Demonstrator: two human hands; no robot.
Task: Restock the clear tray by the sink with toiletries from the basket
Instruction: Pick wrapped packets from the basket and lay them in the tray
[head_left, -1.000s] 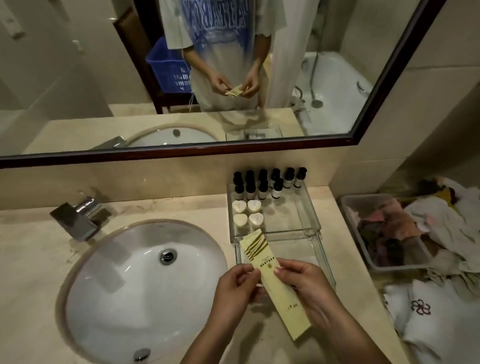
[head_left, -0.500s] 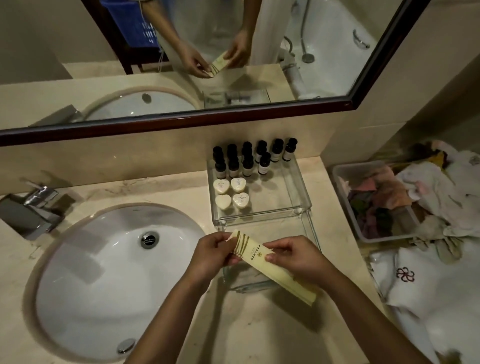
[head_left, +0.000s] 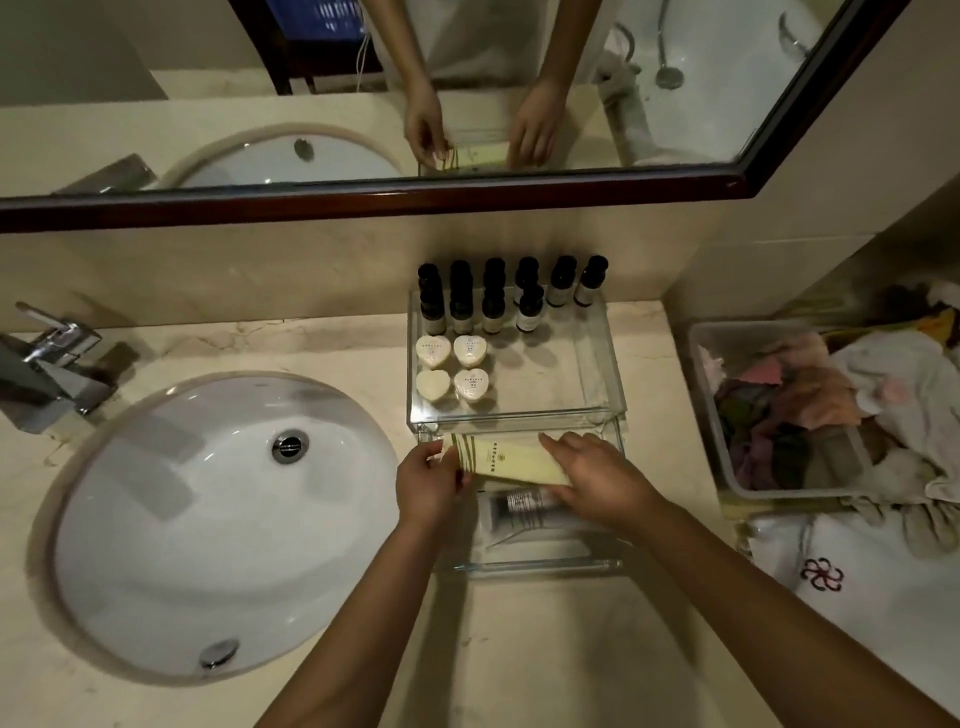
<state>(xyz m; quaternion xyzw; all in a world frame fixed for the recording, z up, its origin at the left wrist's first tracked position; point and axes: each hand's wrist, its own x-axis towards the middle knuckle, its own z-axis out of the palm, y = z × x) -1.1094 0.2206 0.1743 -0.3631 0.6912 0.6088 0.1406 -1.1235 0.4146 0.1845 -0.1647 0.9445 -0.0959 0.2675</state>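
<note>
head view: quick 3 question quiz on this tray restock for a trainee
1. True or false: the left hand and the right hand both hold the packet.
2. How many heart soaps lie in the tray?
3. In the tray, the bottles stand at the: A) back B) front C) middle.
Key: 1 true; 2 four; 3 A.
</note>
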